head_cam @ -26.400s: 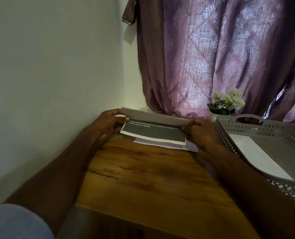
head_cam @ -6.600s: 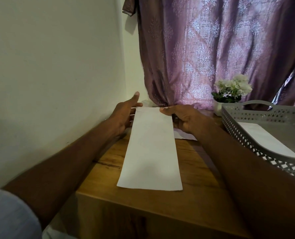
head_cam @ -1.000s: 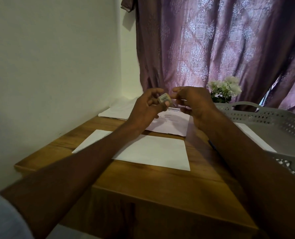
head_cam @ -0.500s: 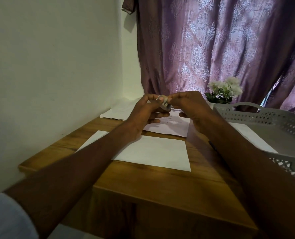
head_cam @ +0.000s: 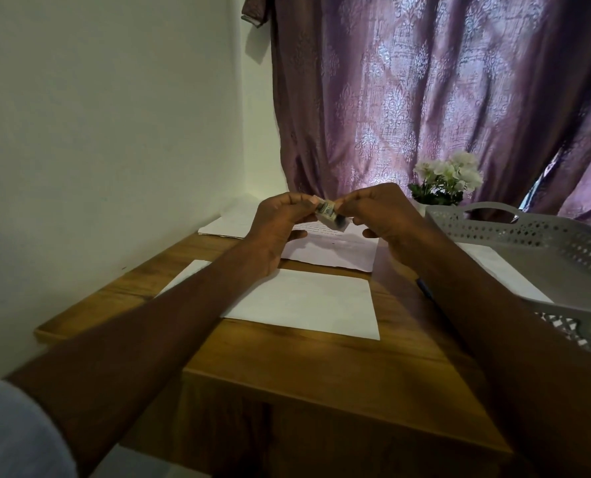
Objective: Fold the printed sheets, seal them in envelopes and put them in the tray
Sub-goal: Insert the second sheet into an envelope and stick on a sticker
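A white envelope (head_cam: 308, 301) lies flat on the wooden table (head_cam: 321, 367) in front of me. Above and behind it both hands are raised together around a small printed strip, perhaps stamps or stickers (head_cam: 330, 215). My left hand (head_cam: 280, 222) pinches its left end and my right hand (head_cam: 380, 215) pinches its right end. Printed sheets (head_cam: 332, 251) lie further back under the hands. The grey perforated tray (head_cam: 515, 232) stands at the right with one white envelope (head_cam: 497, 270) inside.
More paper (head_cam: 232, 222) lies in the far left corner by the wall. A small pot of white flowers (head_cam: 442, 184) stands before the purple curtain (head_cam: 425, 98). A dark pen (head_cam: 425, 289) shows beside my right forearm.
Since a second ago the small strip has turned and dropped slightly between my fingers; both hands stay raised together over the sheets. The envelope on the table has not moved.
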A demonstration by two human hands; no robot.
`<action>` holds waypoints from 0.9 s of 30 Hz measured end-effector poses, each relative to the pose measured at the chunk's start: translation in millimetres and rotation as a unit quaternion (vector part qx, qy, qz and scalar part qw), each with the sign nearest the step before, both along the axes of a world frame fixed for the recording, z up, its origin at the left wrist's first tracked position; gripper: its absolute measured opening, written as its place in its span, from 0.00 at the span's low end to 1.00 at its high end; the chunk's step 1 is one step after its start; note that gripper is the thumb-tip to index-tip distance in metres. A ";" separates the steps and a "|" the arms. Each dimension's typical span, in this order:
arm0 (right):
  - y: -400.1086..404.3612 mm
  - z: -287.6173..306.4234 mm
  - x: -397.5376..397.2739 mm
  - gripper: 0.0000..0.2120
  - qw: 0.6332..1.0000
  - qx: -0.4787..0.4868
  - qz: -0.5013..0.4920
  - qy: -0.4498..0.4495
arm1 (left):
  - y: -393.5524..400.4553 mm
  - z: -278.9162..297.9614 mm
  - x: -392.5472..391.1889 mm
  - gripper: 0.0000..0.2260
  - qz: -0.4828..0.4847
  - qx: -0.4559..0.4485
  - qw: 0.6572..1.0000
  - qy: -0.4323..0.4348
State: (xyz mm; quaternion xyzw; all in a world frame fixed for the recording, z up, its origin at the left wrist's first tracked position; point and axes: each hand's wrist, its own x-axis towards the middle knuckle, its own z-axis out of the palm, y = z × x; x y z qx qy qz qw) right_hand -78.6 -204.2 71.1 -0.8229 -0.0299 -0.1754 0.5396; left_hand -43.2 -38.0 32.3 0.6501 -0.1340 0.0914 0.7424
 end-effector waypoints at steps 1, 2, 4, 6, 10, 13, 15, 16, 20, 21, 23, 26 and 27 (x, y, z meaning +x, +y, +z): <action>-0.4 0.3 -0.2 0.09 1.000 -0.003 -0.002 0.002 | -0.1 -0.5 0.3 0.03 0.000 0.003 1.000 -0.001; -1.0 0.8 -0.7 0.09 1.000 -0.006 -0.002 0.003 | -0.2 -1.0 0.9 0.03 -0.001 0.005 1.000 -0.001; -1.4 1.5 -1.9 0.09 1.000 -0.012 0.001 0.004 | 0.4 -1.5 1.9 0.03 -0.003 0.008 1.000 0.002; -1.8 1.3 -1.6 0.09 1.000 -0.019 -0.002 0.006 | 0.2 -1.8 3.7 0.04 -0.002 0.008 1.000 0.008; -2.7 1.6 -0.9 0.09 0.999 -0.029 -0.016 0.018 | -0.7 -1.7 5.0 0.06 -0.003 0.005 1.000 0.020; -5.0 2.2 -0.2 0.09 0.999 -0.028 -0.018 0.040 | 0.0 -1.8 5.7 0.08 -0.002 0.002 1.000 0.026; -9.4 0.7 3.1 0.10 0.996 -0.065 -0.041 0.041 | 0.9 -2.4 6.1 0.09 -0.005 0.006 0.999 0.032; -12.1 -0.9 5.2 0.10 0.993 -0.101 -0.060 0.033 | 1.1 -2.6 6.4 0.10 -0.003 0.011 0.999 0.034; -18.8 -8.8 4.8 0.12 0.939 -0.311 -0.144 -0.008 | -0.5 -3.4 5.2 0.08 0.013 0.067 0.997 0.028; -19.9 -10.3 3.3 0.13 0.929 -0.337 -0.153 -0.011 | -1.1 -3.7 4.4 0.08 0.016 0.079 0.996 0.024; -21.4 -11.8 -2.0 0.08 0.915 -0.368 -0.164 -0.017 | -1.7 -4.4 2.1 0.05 0.018 0.093 0.995 0.016; -22.8 -14.1 -8.2 0.10 0.901 -0.396 -0.180 0.001 | -2.0 -4.6 0.2 0.05 0.020 0.109 0.994 0.006; -23.5 -15.2 -8.9 0.11 0.897 -0.402 -0.185 0.007 | -2.1 -4.5 0.2 0.06 0.021 0.115 0.993 0.003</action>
